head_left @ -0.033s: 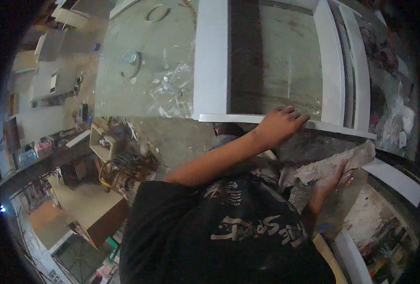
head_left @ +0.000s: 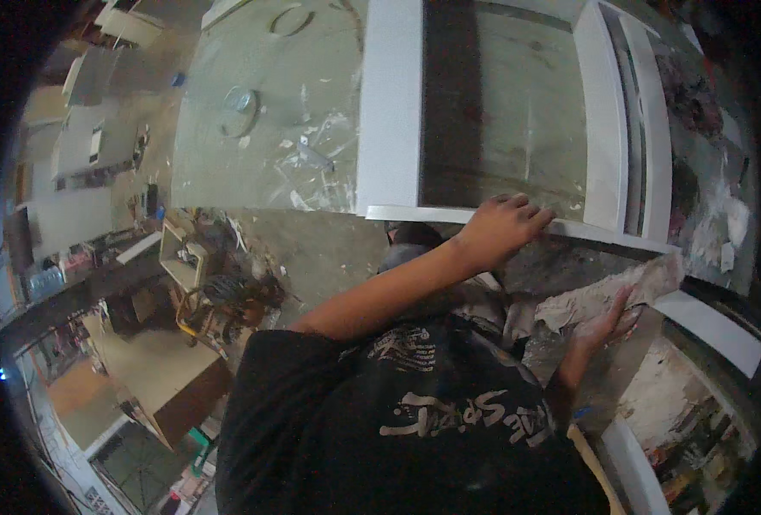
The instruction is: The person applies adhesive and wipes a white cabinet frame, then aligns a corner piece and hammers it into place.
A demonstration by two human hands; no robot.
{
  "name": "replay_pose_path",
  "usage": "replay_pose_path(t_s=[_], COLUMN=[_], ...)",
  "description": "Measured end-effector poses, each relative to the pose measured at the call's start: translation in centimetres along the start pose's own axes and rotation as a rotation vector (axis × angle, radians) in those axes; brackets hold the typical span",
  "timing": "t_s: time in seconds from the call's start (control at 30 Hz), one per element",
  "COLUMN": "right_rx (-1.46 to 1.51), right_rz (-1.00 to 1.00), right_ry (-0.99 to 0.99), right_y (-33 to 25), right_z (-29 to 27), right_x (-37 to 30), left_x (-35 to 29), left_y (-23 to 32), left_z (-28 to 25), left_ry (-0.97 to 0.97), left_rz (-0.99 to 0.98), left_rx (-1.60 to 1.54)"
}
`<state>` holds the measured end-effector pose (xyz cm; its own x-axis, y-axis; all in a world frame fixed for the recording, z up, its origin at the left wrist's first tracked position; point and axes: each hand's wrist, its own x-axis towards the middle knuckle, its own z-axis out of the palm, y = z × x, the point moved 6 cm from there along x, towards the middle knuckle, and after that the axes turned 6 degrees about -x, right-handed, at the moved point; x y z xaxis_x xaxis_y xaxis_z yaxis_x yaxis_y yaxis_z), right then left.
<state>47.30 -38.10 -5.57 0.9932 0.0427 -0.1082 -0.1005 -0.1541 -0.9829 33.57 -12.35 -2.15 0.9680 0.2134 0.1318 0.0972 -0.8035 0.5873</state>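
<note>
Across the near rail of a white box-like frame point(head_left: 389, 112) lies my left hand point(head_left: 507, 225), its fingers bent over the edge. The frame rests on a greyish-green, stained work surface point(head_left: 200, 163). Lower right, my right hand point(head_left: 608, 324) is against a pale, ragged, dusty piece point(head_left: 586, 300), which could be cloth or a crusted slab. Its thumb and fingers are spread and look stretched along this piece rather than closed round it. My left forearm crosses in front of my body, and the palm sides of both hands are hidden.
On the surface lie a clear tape roll point(head_left: 239, 100), a ring point(head_left: 291, 19) and pale scraps point(head_left: 316, 154). White strips point(head_left: 711, 330) stand at the right. Left and below are a wooden box point(head_left: 170, 378), a small open crate point(head_left: 181, 253) and tangled dark material point(head_left: 230, 296).
The view has shifted slightly, so the frame sits a little further right. My left hand stays on the rail, and my right fingers have moved slightly against the pale piece.
</note>
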Motion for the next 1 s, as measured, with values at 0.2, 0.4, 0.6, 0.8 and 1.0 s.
replay_pose_path(t_s=[0.2,0.4,0.6,0.8,1.0], right_rx=[0.177,0.235,0.169,0.176,0.154], right_rz=[-0.106,-0.214,-0.187,-0.023,-0.084], right_ry=[0.003,-0.325,-0.393,-0.325,-0.33], right_y=[-10.9,-13.8,-13.7,-11.7,-13.2], right_z=[12.6,21.1,22.8,22.2,22.3], right_x=[-5.1,-11.3,-14.1,-13.6,-13.4], left_x=[-4.3,-7.7,-9.8,-12.6,-15.3], left_y=[-2.7,-5.5,-6.8,-8.3,-10.2], left_z=[-2.4,-4.8,-6.7,-8.7,-9.8], left_ry=[0.01,0.085,0.117,0.181,0.34], left_rz=[0.074,0.088,0.055,0.026,-0.173], left_rx=[0.125,0.069,0.037,-0.117,-0.226])
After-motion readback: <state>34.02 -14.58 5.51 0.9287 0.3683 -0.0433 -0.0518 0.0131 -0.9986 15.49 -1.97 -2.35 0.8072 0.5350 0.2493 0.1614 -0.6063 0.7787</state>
